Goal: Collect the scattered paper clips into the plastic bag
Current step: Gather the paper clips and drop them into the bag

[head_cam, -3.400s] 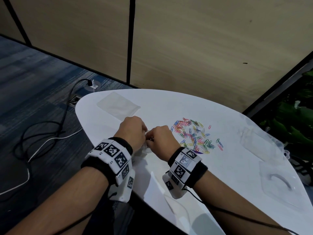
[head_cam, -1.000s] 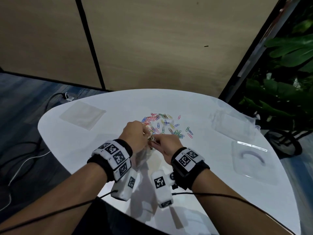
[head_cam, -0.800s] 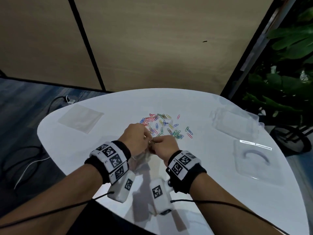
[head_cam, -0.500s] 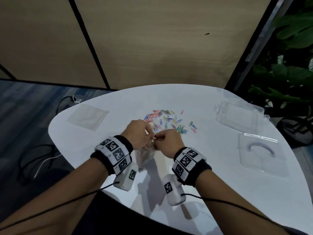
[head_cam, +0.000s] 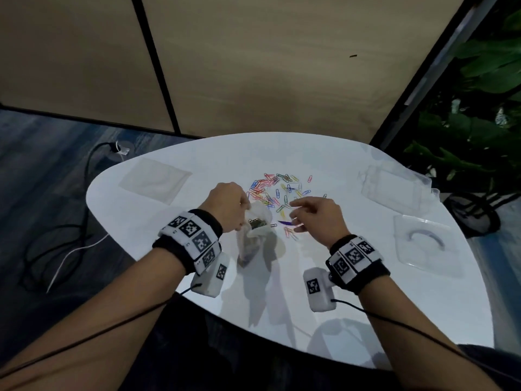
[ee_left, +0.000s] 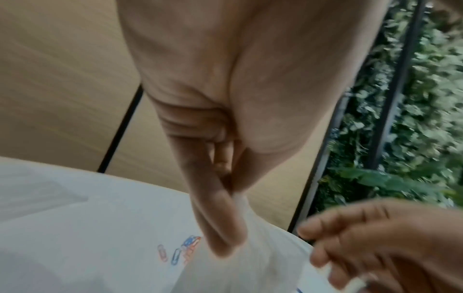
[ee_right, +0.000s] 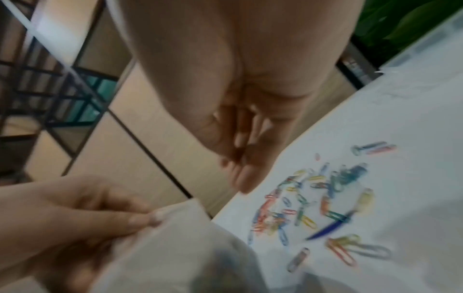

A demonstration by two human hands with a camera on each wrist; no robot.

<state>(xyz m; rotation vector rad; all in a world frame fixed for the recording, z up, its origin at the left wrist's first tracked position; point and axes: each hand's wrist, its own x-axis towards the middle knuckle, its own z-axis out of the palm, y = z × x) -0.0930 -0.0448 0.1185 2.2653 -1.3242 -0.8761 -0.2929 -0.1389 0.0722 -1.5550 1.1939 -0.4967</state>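
A small clear plastic bag (head_cam: 253, 235) stands on the white table (head_cam: 366, 306), its mouth open, with several clips inside. My left hand (head_cam: 228, 204) pinches the bag's rim between thumb and fingers (ee_left: 225, 228). Coloured paper clips (head_cam: 276, 193) lie scattered just beyond and to the right of the bag. My right hand (head_cam: 310, 215) hovers low over the nearest clips, off the bag, with its fingers (ee_right: 243, 174) loosely extended and nothing visibly held. A blurred blue streak (ee_right: 330, 228) shows between the bag and this hand. The right wrist view shows the bag (ee_right: 175, 247) and clips (ee_right: 313, 208).
A flat clear bag (head_cam: 155, 180) lies at the table's back left. Two clear plastic packages (head_cam: 394, 190) (head_cam: 425, 246) lie at the right. Cables (head_cam: 56, 244) run over the floor on the left, and plants (head_cam: 465, 136) stand at the right. The table's near edge is close to my wrists.
My right hand has come off the bag's mouth and moved right, over the clips, with its fingers spread. My left hand still holds the bag, whose mouth now gapes open.
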